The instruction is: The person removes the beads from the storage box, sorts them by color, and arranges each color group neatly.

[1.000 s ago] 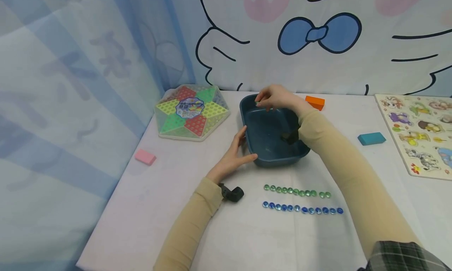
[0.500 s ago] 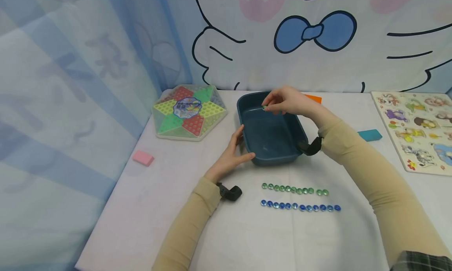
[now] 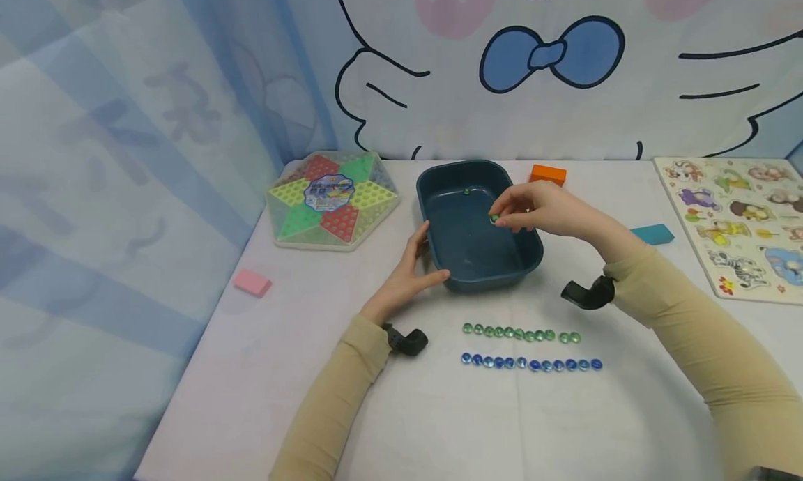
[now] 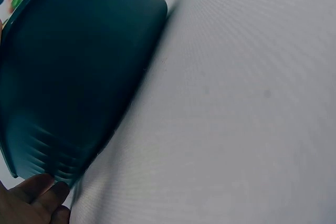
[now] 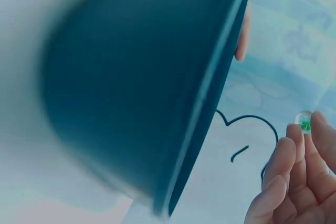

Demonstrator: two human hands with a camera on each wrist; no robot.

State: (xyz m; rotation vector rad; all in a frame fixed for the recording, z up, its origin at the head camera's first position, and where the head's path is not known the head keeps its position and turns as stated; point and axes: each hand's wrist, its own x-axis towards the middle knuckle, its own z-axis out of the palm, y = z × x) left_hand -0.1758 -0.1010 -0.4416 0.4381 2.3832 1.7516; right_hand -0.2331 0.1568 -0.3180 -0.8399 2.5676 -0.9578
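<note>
In the head view, a dark blue plastic bin (image 3: 479,281) stands on the white-covered table. My left hand (image 3: 408,282) rests against its left side, thumb at the near corner and fingers along the outer wall. Over the bin's right part, my right hand (image 3: 542,205) pinches a clear marble with a green core (image 5: 304,122) between thumb and fingertips. One more green marble (image 3: 467,191) lies inside at the far end. In front of the bin run a row of green marbles (image 3: 508,332) and, nearer, a row of blue marbles (image 3: 522,362).
A hexagonal Chinese checkers box (image 3: 332,201) lies at the back left, with a pink block (image 3: 252,283) nearer. Behind and right of the bin are an orange block (image 3: 548,174) and a teal block (image 3: 652,235). An animal picture board (image 3: 740,223) is far right.
My right hand has moved from the bin's far end toward the right and nearer, pinching a marble. A green marble at the far end now shows. My left hand has stayed.
</note>
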